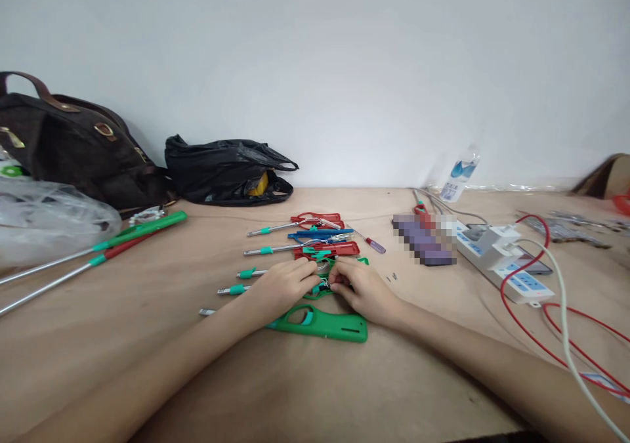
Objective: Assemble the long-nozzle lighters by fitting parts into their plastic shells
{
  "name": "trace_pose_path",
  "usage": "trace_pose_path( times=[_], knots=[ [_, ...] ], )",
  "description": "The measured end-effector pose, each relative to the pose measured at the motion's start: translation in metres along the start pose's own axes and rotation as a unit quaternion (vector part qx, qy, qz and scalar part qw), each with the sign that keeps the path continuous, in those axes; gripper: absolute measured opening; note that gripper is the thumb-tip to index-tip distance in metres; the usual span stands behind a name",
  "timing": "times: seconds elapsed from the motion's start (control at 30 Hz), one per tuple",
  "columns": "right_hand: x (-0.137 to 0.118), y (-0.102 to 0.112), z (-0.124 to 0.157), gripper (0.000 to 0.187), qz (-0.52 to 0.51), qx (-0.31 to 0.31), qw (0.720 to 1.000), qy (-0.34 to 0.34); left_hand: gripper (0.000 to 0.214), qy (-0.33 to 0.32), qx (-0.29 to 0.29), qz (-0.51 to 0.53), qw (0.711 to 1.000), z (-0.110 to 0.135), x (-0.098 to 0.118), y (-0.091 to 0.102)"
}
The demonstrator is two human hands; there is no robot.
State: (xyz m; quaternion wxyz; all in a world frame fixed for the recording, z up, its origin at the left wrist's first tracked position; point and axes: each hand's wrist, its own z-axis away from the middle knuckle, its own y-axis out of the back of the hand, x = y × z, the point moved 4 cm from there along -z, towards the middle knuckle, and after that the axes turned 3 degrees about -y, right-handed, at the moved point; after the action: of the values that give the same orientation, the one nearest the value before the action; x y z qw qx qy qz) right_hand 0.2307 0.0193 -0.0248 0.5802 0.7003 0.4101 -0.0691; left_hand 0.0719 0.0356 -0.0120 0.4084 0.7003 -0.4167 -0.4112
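Several long-nosed gas lighters lie in a column on the table, some with their handles opened. My left hand [288, 289] and my right hand [367, 291] are both closed at an opened green lighter [322, 291], fingertips pinched at its handle from either side. Thin wires and a dark part show between them; the exact bit pinched is partly hidden. Nearest me lies a closed green lighter [325, 325], its metal tube passing under my left forearm. Beyond my hands are opened red lighters [347, 249] and a blue lighter [308, 235]. A small purple-handled screwdriver [376, 245] rests beside them.
Small screws [392, 277] lie right of my hand. A blurred purple object [426, 243], a white power strip [516, 285] with red and white cables, and a bottle [460, 174] stand right. Left are two long lighters [132, 233], a black plastic bag [221, 170] and a dark bag [79, 147].
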Motion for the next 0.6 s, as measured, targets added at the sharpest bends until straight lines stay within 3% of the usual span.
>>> trace_pose_path(
  times=[0.6],
  knots=[
    [0.0017,-0.0029,0.0013,0.015,0.02,0.014,0.999,0.022,0.025,-0.041,0.025,-0.033,0.998,-0.0035,0.0029,-0.0012]
  ],
)
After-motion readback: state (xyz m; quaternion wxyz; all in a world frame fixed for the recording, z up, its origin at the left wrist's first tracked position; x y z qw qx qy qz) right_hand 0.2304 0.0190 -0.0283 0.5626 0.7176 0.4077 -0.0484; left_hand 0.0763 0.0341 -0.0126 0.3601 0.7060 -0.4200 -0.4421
